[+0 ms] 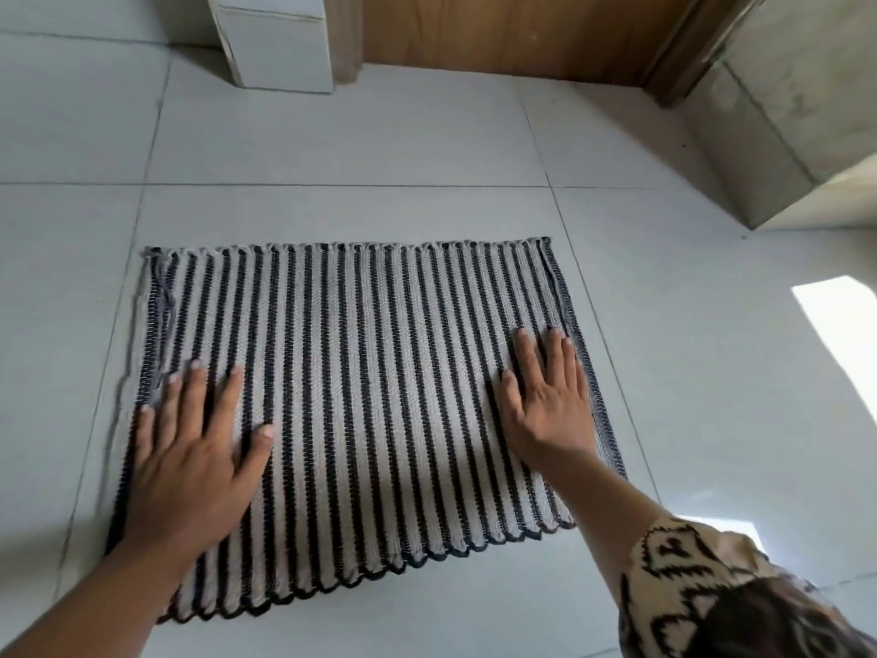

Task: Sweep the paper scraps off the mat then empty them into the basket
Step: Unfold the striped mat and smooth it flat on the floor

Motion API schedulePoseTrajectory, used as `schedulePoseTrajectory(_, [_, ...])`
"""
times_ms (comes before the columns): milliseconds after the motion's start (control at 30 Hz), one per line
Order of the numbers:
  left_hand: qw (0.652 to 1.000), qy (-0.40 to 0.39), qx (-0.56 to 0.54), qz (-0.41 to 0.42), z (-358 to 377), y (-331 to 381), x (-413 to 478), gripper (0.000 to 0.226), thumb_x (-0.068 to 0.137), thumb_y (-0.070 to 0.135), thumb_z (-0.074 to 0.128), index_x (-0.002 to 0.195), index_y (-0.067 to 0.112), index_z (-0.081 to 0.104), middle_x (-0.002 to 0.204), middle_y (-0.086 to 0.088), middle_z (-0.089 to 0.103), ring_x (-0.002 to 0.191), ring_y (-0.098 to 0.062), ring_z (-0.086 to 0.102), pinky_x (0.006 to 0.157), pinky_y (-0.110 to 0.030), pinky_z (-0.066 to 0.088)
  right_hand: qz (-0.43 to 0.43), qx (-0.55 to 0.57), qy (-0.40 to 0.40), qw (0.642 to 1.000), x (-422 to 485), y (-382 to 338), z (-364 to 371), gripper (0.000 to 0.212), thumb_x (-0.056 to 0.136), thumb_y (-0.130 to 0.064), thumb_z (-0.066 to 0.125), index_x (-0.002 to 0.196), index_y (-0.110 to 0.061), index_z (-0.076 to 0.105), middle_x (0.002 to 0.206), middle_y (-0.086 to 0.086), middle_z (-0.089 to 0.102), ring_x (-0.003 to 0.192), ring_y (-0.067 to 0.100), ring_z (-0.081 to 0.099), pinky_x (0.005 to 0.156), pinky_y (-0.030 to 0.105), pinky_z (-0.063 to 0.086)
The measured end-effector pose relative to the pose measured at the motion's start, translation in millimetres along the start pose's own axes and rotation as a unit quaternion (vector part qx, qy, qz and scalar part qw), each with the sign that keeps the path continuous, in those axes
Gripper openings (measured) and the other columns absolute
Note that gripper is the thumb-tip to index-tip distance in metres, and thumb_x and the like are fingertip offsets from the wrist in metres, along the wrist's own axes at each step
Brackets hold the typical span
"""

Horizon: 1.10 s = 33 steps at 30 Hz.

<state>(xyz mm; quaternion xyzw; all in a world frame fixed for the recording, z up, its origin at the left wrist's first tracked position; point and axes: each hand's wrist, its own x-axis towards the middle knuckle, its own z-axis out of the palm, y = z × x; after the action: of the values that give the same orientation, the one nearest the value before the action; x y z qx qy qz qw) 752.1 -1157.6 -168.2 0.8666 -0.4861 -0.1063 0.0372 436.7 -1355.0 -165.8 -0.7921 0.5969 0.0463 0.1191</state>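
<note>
A woven mat [360, 372] with black and cream stripes lies flat on the pale tiled floor. My left hand [190, 453] rests palm down on the mat's near left part, fingers spread. My right hand [545, 401] lies flat near the mat's right edge, fingers apart and pointing away from me. Neither hand holds anything. I see no paper scraps on the mat and no basket in this view.
Pale floor tiles [332, 149] surround the mat. A white tiled pillar [275, 40] stands at the back left beside a wooden door [512, 30]. A grey wall [788, 125] runs along the right. A bright sunlight patch [840, 325] falls on the floor at the right.
</note>
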Motion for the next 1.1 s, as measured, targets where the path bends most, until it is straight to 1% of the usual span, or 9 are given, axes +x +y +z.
schedulePoseTrajectory(467, [1.0,-0.009,0.018,0.001,1.9,2.4,-1.6,0.073,0.092,0.063,0.016,0.156,0.03,0.002,0.164,-0.005,-0.007,0.151,-0.019,-0.011,0.122,-0.048,0.002,-0.008,-0.003,0.007,1.0,-5.3,5.3,3.0,0.063,0.099,-0.059,0.003,0.154,-0.035,-0.017,0.163,0.008,-0.019,0.149,0.022,-0.021,0.123,0.043,-0.003])
schedulePoseTrajectory(600, [0.999,-0.031,0.03,-0.01,0.4,10.8,1.4,0.078,0.092,0.066,0.014,0.156,0.025,-0.005,0.162,-0.007,-0.018,0.149,-0.021,-0.021,0.121,-0.052,-0.005,0.03,0.007,0.009,0.999,-2.4,-8.1,1.7,0.069,0.096,-0.06,0.003,0.156,-0.03,-0.01,0.164,0.014,-0.013,0.15,0.026,-0.016,0.123,0.047,-0.002])
schedulePoseTrajectory(633, [0.999,-0.034,0.033,0.001,-0.1,18.9,2.8,0.079,0.093,0.066,0.015,0.156,0.024,-0.008,0.162,-0.008,-0.021,0.148,-0.022,-0.024,0.12,-0.053,-0.008,0.018,0.0,0.017,1.0,-5.0,-20.3,1.2,0.069,0.096,-0.06,0.004,0.157,-0.028,-0.009,0.164,0.015,-0.014,0.15,0.027,-0.016,0.123,0.048,-0.003])
schedulePoseTrajectory(700, [0.998,-0.037,0.026,0.052,1.9,42.8,1.5,0.079,0.094,0.065,0.017,0.154,0.025,-0.014,0.161,-0.007,-0.025,0.147,-0.023,-0.026,0.119,-0.055,-0.01,-0.071,-0.012,0.009,0.997,-17.8,-52.7,5.8,0.066,0.099,-0.058,0.005,0.155,-0.029,-0.014,0.162,0.012,-0.022,0.149,0.027,-0.021,0.122,0.048,-0.006])
schedulePoseTrajectory(767, [0.993,-0.052,0.023,0.101,9.4,63.7,-4.4,0.075,0.094,0.064,0.018,0.155,0.029,-0.011,0.162,-0.005,-0.022,0.148,-0.021,-0.024,0.12,-0.056,-0.005,-0.152,-0.01,-0.022,0.988,-33.6,-81.1,15.8,0.062,0.101,-0.055,0.007,0.153,-0.035,-0.018,0.161,0.009,-0.025,0.148,0.026,-0.024,0.122,0.05,-0.005])
schedulePoseTrajectory(833, [0.992,-0.054,0.034,0.108,13.6,68.1,-7.9,0.072,0.094,0.063,0.019,0.155,0.035,-0.006,0.163,-0.002,-0.015,0.149,-0.019,-0.02,0.121,-0.053,-0.001,-0.173,-0.028,-0.036,0.984,-39.5,-91.6,23.1,0.06,0.101,-0.054,0.007,0.152,-0.038,-0.019,0.162,0.006,-0.024,0.148,0.026,-0.024,0.121,0.053,-0.002])
schedulePoseTrajectory(1000, [0.998,-0.062,0.009,0.011,6.8,61.2,-10.0,0.061,0.099,0.056,0.014,0.151,0.043,-0.015,0.16,-0.006,-0.025,0.147,-0.027,-0.024,0.121,-0.054,-0.001,-0.049,-0.001,-0.047,0.998,-36.5,-77.2,11.1,0.06,0.1,-0.055,0.001,0.154,-0.035,-0.015,0.163,0.007,-0.02,0.148,0.029,-0.021,0.122,0.051,-0.005])
schedulePoseTrajectory(1033, [0.998,-0.061,0.001,0.004,8.0,68.5,-14.9,0.06,0.099,0.053,0.014,0.151,0.042,-0.014,0.16,-0.008,-0.026,0.147,-0.029,-0.024,0.121,-0.055,0.0,-0.041,0.012,-0.044,0.998,-44.1,-78.2,10.7,0.059,0.101,-0.053,0.002,0.155,-0.033,-0.014,0.163,0.008,-0.019,0.148,0.029,-0.021,0.122,0.05,-0.005])
schedulePoseTrajectory(1100, [0.998,-0.054,0.004,0.035,13.6,84.5,-35.0,0.062,0.1,0.05,0.016,0.155,0.035,-0.008,0.161,-0.011,-0.021,0.148,-0.029,-0.02,0.121,-0.054,0.001,-0.096,0.019,-0.038,0.994,-71.7,-87.1,17.5,0.058,0.104,-0.049,0.006,0.156,-0.03,-0.011,0.163,0.009,-0.017,0.149,0.029,-0.02,0.122,0.049,-0.006])
